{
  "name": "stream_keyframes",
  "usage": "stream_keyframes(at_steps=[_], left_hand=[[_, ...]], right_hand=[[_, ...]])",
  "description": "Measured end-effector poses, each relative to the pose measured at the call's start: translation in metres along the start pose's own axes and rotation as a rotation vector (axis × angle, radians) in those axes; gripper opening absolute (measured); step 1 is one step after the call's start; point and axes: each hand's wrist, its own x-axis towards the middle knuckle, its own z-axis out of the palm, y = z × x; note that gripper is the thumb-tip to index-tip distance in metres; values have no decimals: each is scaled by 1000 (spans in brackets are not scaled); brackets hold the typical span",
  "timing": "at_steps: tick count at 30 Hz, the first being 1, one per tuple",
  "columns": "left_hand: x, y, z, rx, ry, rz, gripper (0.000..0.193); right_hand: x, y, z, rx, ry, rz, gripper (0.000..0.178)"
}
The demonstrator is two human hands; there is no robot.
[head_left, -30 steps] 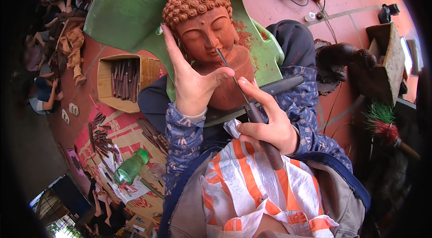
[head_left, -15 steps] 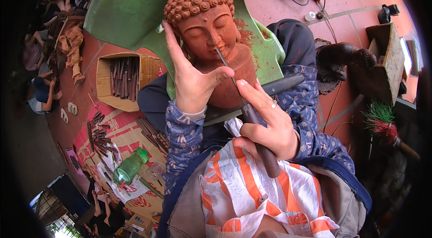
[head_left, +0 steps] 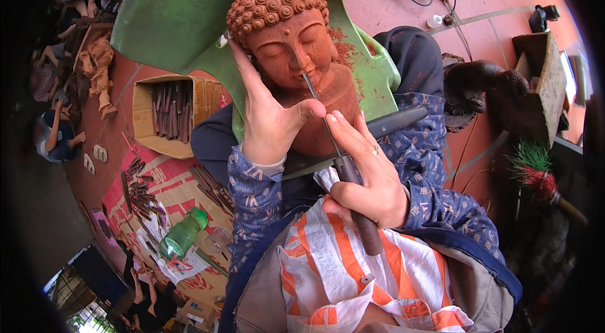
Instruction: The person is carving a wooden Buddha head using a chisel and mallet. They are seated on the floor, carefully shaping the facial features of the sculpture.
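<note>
A reddish-brown wooden Buddha bust (head_left: 288, 49) with curled hair leans in front of me on a green plastic chair (head_left: 170, 24). My left hand (head_left: 268, 109) lies along the side of its head and neck, steadying it. The index finger is stretched out, the thumb rests against a chisel's shank, and the other fingers are hidden. My right hand (head_left: 370, 178) is closed round the dark wooden handle of this thin carving chisel (head_left: 358, 207), index finger extended along the metal. The chisel's tip touches the bust by its mouth.
Wood shavings (head_left: 343, 49) dot the chair. To the left stand a cardboard box (head_left: 205, 109) of tools, loose tools (head_left: 142, 191) and a green bottle (head_left: 183, 233). A dark carving (head_left: 482, 84), a wooden box (head_left: 542, 87) and a brush (head_left: 545, 182) are at right. Other people sit far left.
The bust's head has tipped slightly, turning a little. My right hand and the chisel handle have shifted slightly left, with the tip still by the mouth.
</note>
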Motion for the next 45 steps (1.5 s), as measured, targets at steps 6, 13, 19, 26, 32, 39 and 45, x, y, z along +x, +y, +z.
stream_keyframes(at_steps=[6, 13, 19, 26, 32, 39, 45], left_hand=[[0, -2, 2, -87, 2, -10, 149], [0, -2, 2, -126, -6, -15, 147], [1, -1, 3, -173, -11, -17, 146], [0, 0, 3, -190, -18, -11, 144], [1, 0, 3, -186, -28, -8, 142], [1, 0, 3, -173, -21, 5, 140], [0, 1, 4, -149, -2, -9, 141]], right_hand=[[0, 8, 3, 20, -11, -24, 36], [-1, 14, 8, -42, 3, -49, 34], [0, 17, 10, -84, 36, -53, 34], [-4, 20, 16, -138, 69, -57, 34], [-5, 25, 20, -190, 74, -71, 33], [-6, 30, 26, -271, 108, -93, 35], [-7, 38, 36, -409, 169, -142, 37]])
